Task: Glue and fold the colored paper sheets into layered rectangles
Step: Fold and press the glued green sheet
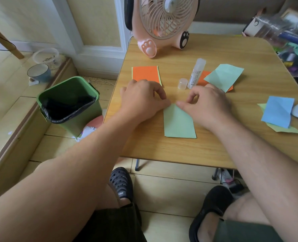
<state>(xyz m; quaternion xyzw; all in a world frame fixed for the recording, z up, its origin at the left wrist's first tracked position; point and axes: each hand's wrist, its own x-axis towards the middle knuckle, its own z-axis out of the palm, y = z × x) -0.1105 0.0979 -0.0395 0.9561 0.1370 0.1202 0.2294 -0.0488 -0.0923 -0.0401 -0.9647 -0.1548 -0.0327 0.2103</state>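
Green paper [178, 124] lay on the bench [162, 151] near its front edge, its top end under both hands. The left hand [142, 100] and right hand [208, 105] had curled fingers pinching that top end, fingertips almost meeting. Behind them stood a glue stick [196, 74] with its cap [182, 83] beside it. An orange sheet [146, 74] lay back left, a green-on-orange pair [223, 76] back right, and a blue sheet [278, 110] at right.

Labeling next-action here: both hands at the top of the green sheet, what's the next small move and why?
Probably press along the top edge to set the crease: the left hand and right hand meet fingertip to fingertip at the far end of the green sheet, which lies flat; the glue stick lies uncapped, untouched.
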